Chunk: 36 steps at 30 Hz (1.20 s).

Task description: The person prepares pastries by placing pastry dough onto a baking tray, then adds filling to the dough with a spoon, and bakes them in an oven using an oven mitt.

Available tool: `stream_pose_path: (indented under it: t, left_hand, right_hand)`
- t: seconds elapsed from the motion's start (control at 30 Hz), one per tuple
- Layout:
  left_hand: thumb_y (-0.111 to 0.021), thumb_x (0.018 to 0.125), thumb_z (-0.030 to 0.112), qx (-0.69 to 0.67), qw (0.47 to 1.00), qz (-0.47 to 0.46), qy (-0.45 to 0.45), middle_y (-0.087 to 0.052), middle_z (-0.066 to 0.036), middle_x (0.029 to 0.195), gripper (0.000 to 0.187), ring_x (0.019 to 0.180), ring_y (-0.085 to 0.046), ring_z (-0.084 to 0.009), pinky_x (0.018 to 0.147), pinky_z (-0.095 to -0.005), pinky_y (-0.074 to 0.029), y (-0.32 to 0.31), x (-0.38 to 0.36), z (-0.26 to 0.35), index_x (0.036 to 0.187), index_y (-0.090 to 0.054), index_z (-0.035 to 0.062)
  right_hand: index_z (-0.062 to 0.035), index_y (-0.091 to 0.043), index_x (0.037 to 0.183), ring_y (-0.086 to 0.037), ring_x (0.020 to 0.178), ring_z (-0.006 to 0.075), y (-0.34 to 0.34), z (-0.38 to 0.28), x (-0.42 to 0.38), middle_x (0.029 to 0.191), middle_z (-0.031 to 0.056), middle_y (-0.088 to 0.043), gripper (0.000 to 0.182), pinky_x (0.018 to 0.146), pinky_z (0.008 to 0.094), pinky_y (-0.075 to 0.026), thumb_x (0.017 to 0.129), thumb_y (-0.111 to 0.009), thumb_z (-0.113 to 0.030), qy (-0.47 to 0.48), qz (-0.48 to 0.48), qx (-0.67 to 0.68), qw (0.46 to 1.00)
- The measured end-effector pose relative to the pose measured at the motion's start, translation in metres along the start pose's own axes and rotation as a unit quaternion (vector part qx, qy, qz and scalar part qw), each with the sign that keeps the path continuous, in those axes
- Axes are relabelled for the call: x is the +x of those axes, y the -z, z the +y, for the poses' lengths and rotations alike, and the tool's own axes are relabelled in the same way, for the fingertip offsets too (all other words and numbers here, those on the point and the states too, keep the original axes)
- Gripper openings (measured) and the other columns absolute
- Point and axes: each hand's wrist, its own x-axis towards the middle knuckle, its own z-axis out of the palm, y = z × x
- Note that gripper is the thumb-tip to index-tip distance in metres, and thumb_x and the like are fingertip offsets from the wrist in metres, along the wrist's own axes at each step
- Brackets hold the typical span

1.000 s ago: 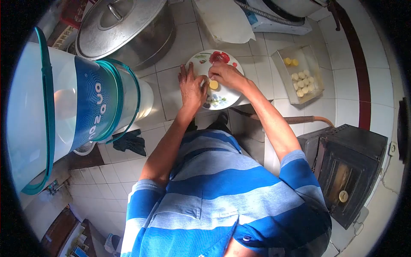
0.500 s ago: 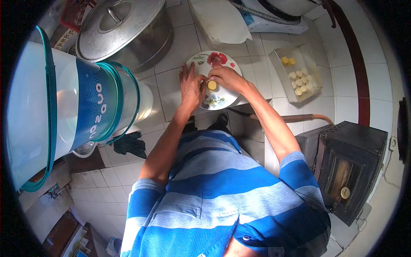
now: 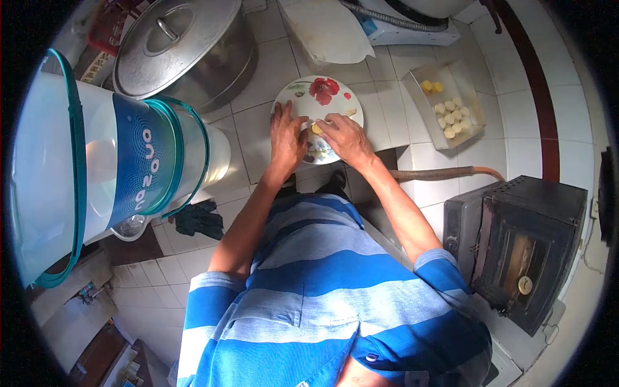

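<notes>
A round plate (image 3: 303, 106) with red and blue flower patterns lies before me on the tiled counter. On it sits a small yellow disc (image 3: 316, 129) that looks like dough, partly covered by fingers. My left hand (image 3: 287, 138) rests on the plate's left side, fingers stretched out and its thumb close to the disc. From the right, my right hand (image 3: 345, 137) bends over the disc, its fingertips closed on the disc's edge. A small pale scrap (image 3: 350, 111) lies on the plate beyond my right hand.
A metal tray (image 3: 474, 116) with several pale discs and a few yellow ones stands at right. A big lidded pot (image 3: 213, 64) and a clear bucket (image 3: 97, 174) crowd the left. Beyond the plate lies a paper-covered box (image 3: 325, 29). A black oven (image 3: 529, 251) stands lower right.
My right hand has drawn back toward me and right, baring the red flower and the pale scrap. Its fingers now cover part of the disc. My left hand has barely moved.
</notes>
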Motion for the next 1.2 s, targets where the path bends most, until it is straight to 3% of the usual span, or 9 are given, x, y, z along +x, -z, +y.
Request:
stream_pose_path:
  t: [0.1,0.3,0.43,0.53,0.93,1.0,1.2]
  left_hand:
    - [-0.072,0.083,0.005,0.034,0.999,-0.016,-0.007,-0.042,-0.025,0.151,0.025,0.144,-0.030,-0.0517,0.119,-0.0590,-0.027,0.000,0.002,-0.002,0.108,-0.072,0.0069]
    - [-0.072,0.083,0.006,0.041,0.999,-0.012,-0.022,-0.043,-0.025,0.151,0.022,0.145,-0.031,-0.0516,0.119,-0.0593,-0.027,-0.002,0.003,-0.003,0.105,-0.073,0.0087]
    - [-0.072,0.084,0.007,0.016,1.000,0.005,-0.023,-0.044,-0.024,0.150,0.021,0.145,-0.031,-0.0520,0.118,-0.0593,-0.028,0.001,0.000,0.001,0.105,-0.073,0.0094]
    - [-0.073,0.084,0.007,-0.011,0.999,0.021,-0.026,-0.044,-0.024,0.150,0.021,0.144,-0.030,-0.0522,0.118,-0.0598,-0.028,0.000,-0.003,0.000,0.105,-0.073,0.0094]
    - [-0.072,0.084,0.009,-0.009,1.000,0.007,-0.002,-0.044,-0.023,0.150,0.018,0.144,-0.032,-0.0509,0.119,-0.0595,-0.027,0.001,-0.003,0.003,0.101,-0.075,0.0080]
    - [-0.073,0.083,0.010,-0.020,1.000,0.012,-0.010,-0.044,-0.023,0.150,0.019,0.144,-0.032,-0.0503,0.118,-0.0586,-0.028,0.000,-0.005,0.002,0.102,-0.075,0.0076]
    - [-0.076,0.081,0.011,0.038,0.998,0.054,-0.018,-0.050,-0.020,0.144,0.040,0.136,-0.043,-0.0458,0.112,-0.0537,-0.037,0.010,-0.008,0.019,0.119,-0.067,0.0059]
  right_hand:
    - [-0.0140,-0.069,0.116,-0.066,0.095,0.0256,-0.009,0.002,-0.003,0.108,0.0056,-0.062,0.034,0.082,0.0386,-0.056,0.082,-0.074,-0.013,0.022,0.034,-0.033,0.999]
    - [-0.0148,-0.067,0.122,-0.066,0.099,0.0283,-0.006,-0.003,-0.001,0.116,0.0081,-0.060,0.037,0.084,0.0397,-0.057,0.086,-0.069,-0.007,-0.024,0.030,0.037,0.999]
    - [-0.0127,-0.067,0.123,-0.065,0.100,0.0286,-0.006,-0.004,0.000,0.120,0.0097,-0.060,0.039,0.084,0.0399,-0.055,0.085,-0.072,-0.008,-0.032,0.013,0.029,0.999]
    - [-0.0144,-0.067,0.121,-0.065,0.102,0.0311,-0.008,0.000,-0.003,0.120,0.0092,-0.060,0.036,0.084,0.0419,-0.057,0.086,-0.068,-0.006,0.019,0.016,-0.033,0.999]
    - [-0.0130,-0.068,0.122,-0.067,0.094,0.0279,-0.008,-0.009,-0.003,0.119,0.0099,-0.060,0.039,0.079,0.0396,-0.056,0.084,-0.071,-0.006,-0.030,0.025,0.017,0.999]
    - [-0.0168,-0.065,0.124,-0.065,0.099,0.0294,-0.011,-0.005,-0.007,0.122,0.0080,-0.058,0.042,0.082,0.0412,-0.057,0.083,-0.068,-0.006,0.018,0.028,-0.041,0.999]
    - [-0.0151,-0.066,0.120,-0.065,0.095,0.0290,-0.009,-0.008,-0.008,0.119,0.0086,-0.060,0.037,0.083,0.0419,-0.056,0.084,-0.068,-0.009,0.002,0.051,-0.022,0.998]
